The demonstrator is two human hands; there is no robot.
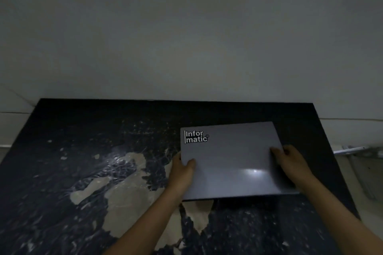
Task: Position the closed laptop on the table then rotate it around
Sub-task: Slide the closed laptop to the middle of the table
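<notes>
Closed laptop (232, 161) clamped in left hand (182, 172) and right hand (290, 163) grip, fingers hidden beneath, dim table (83, 151)

I've got the grey laptop (232, 161) closed, lid up, "Informatic" sticker in its far-left corner, sitting slightly skewed.

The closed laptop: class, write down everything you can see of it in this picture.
The closed laptop is a flat grey slab with a smooth, slightly glossy lid that mirrors a small light near its front edge. White lettering reading "Informatic" sits at its far left corner. It lies slightly skewed over the right part of the worn dark table; a shadow under its near edge suggests that edge is raised. The left hand holds its left edge, thumb on the lid, and the right hand holds its right edge.
</notes>
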